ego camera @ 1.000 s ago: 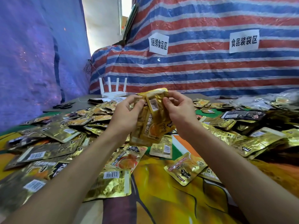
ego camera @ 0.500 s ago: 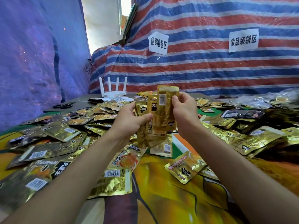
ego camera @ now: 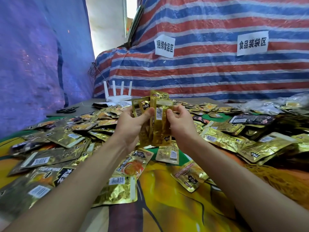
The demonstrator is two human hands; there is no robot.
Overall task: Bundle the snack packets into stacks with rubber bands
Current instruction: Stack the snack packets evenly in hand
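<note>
Your left hand (ego camera: 132, 124) and right hand (ego camera: 180, 124) both grip one bunch of gold snack packets (ego camera: 157, 121), held upright above the middle of the bench (ego camera: 167, 215). Your left fingers curl round its left side with the thumb laid across the front; your right thumb and fingers pinch the right side. The packets stand on end with their tops uneven, and barcode labels face you.

Under your arms and out to both sides, loose packets (ego camera: 117, 191) lie scattered flat and overlapping on the yellow printed cover – most gold, a few dark ones at far right. At the far left end sit a white router (ego camera: 117, 96) with four aerials up and, well apart from it, black scissors (ego camera: 66, 110). Behind the bench hangs a striped tarp (ego camera: 200, 72) carrying two paper signs (ego camera: 164, 46), with a blue tarp (ego camera: 33, 64) on the left
</note>
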